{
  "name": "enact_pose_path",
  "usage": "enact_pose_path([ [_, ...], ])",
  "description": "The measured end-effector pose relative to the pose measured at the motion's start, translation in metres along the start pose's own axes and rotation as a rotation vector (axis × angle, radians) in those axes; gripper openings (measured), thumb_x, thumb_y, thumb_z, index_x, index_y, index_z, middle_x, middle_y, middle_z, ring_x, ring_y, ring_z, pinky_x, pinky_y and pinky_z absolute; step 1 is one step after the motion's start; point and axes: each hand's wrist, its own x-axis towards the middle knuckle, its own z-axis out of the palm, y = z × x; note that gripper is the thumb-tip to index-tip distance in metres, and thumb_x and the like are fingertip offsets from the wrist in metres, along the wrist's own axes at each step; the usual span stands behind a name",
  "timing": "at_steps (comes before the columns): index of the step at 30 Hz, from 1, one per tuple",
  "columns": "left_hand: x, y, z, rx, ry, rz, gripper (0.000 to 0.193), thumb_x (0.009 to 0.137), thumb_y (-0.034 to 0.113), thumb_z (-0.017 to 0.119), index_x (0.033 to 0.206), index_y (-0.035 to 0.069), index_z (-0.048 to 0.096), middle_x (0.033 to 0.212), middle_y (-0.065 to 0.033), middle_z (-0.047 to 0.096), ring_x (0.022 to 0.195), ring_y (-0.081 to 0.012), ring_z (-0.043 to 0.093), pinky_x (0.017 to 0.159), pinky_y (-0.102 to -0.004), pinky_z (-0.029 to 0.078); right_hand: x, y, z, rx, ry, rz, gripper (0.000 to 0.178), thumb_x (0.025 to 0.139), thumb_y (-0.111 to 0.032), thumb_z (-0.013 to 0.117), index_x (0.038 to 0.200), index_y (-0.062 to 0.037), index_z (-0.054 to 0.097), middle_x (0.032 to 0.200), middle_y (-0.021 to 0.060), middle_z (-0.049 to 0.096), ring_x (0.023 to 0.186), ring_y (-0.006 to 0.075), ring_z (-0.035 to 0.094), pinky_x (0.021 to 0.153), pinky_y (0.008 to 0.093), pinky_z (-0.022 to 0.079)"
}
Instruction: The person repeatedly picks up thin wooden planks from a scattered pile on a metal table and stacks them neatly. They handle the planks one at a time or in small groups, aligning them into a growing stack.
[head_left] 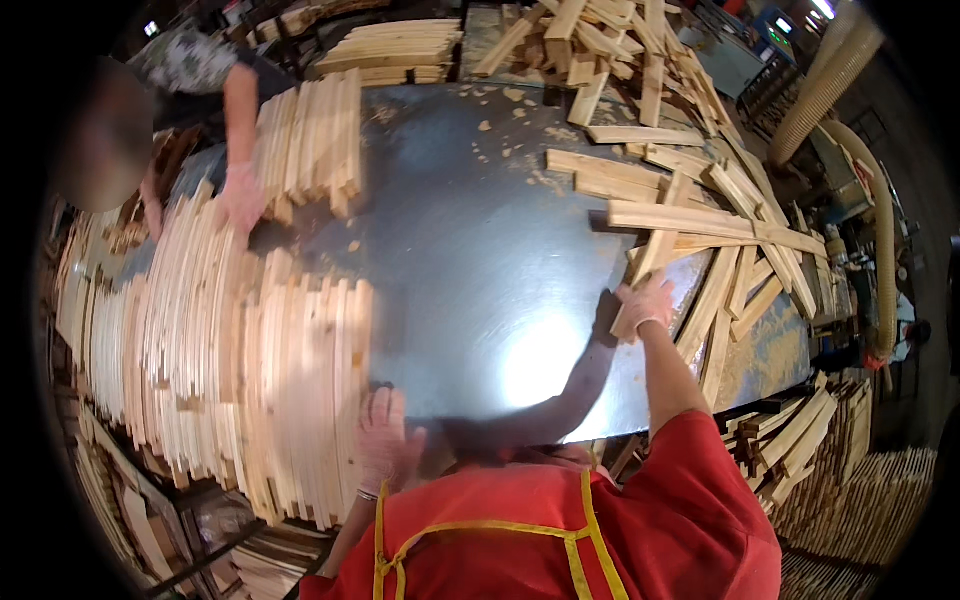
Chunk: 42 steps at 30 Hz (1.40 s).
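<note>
My right hand point(650, 300), in a thin pale glove, grips the near end of a wooden slat point(654, 254). That slat slants away from me and passes under another slat point(680, 217) in the loose heap on the right. At the table's near edge, my left hand point(388, 440) is open, fingers stretched out, beside the end of a row of slats on edge point(305, 390). It holds nothing; whether the palm touches the row, I cannot tell. Both hands are over the dark, smooth metal table point(470, 240).
Across on the left, a co-worker's gloved hand point(240, 200) rests on lined-up slats point(190, 310). A tangled pile of slats point(620, 45) covers the far right. Wood chips and dust lie on the table. Beyond the right edge hangs a ribbed hose point(825, 85); stacked slats point(800, 440) stand below.
</note>
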Motion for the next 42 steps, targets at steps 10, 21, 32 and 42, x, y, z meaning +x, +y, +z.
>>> enact_pose_path([
  [10,0.124,0.177,0.017,-0.212,-0.243,0.153,0.087,0.083,0.042,0.082,0.156,0.009,0.048,0.15,-0.0151,0.051,0.139,-0.0363,0.05,0.112,-0.0528,0.043,-0.007,-0.016,-0.027,0.012,-0.454,-0.931,0.057,0.084,-0.044,0.077,0.125,-0.0047,0.068,0.122,0.0213,0.07,0.118,0.0457,0.066,0.105,0.0486,0.052],
  [21,0.133,0.16,0.035,-0.42,-0.202,-0.057,0.077,0.085,0.035,0.073,0.154,0.006,0.053,0.13,-0.0193,0.067,0.121,-0.0367,0.066,0.103,-0.0457,0.052,0.098,-0.046,-0.04,-0.135,-0.746,-0.931,0.076,0.084,-0.044,0.081,0.151,-0.0166,0.057,0.13,0.0201,0.07,0.122,0.0438,0.064,0.106,0.0478,0.051],
  [32,0.007,0.081,0.01,-0.79,-0.402,-0.335,0.055,0.098,0.04,0.066,0.143,0.007,0.063,0.13,-0.0205,0.071,0.12,-0.038,0.069,0.102,-0.0437,0.054,-0.162,-0.03,0.124,-0.002,-1.024,-0.749,0.076,0.103,-0.061,0.06,0.147,0.0021,0.057,0.136,0.0286,0.069,0.124,0.0502,0.064,0.108,0.0487,0.051],
  [42,-0.09,0.029,-0.02,0.01,0.116,-0.288,0.064,0.098,0.048,0.064,0.148,0.009,0.056,0.153,-0.0163,0.055,0.146,-0.0398,0.048,0.116,-0.0524,0.04,-0.328,-0.143,0.149,-0.07,-1.272,-1.305,0.063,0.097,-0.035,0.069,0.154,-0.0145,0.052,0.135,0.0256,0.066,0.12,0.0377,0.069,0.103,0.0414,0.055],
])
